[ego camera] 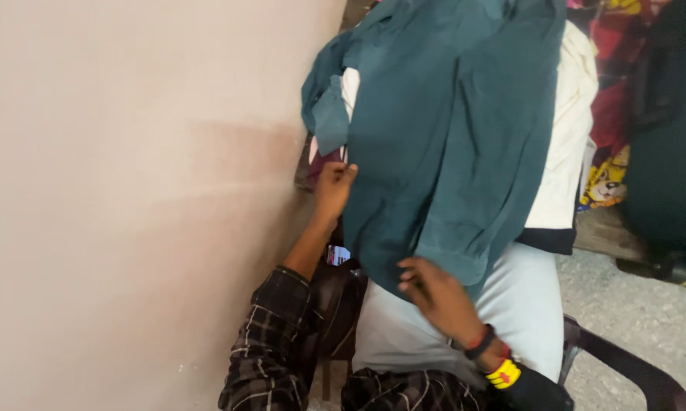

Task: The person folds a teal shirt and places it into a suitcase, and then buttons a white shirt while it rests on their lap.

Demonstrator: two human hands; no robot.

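A dark teal shirt (449, 129) lies spread over a pile of clothes. It covers a cream garment with a black hem (567, 152) and a pale blue cloth (526, 297). My left hand (334, 186), reaching out of a plaid sleeve, pinches the shirt's left edge beside a maroon item (320, 161). My right hand (434, 293) curls its fingers around the shirt's lower hem near a cuff. That wrist wears black, red and yellow bands (495, 358).
A beige wall (130, 205) fills the left side, close to my left arm. A red patterned cloth (613, 99) and a large black object (670, 129) lie at the right. A dark chair arm (625, 365) stands over a grey speckled floor (632, 297).
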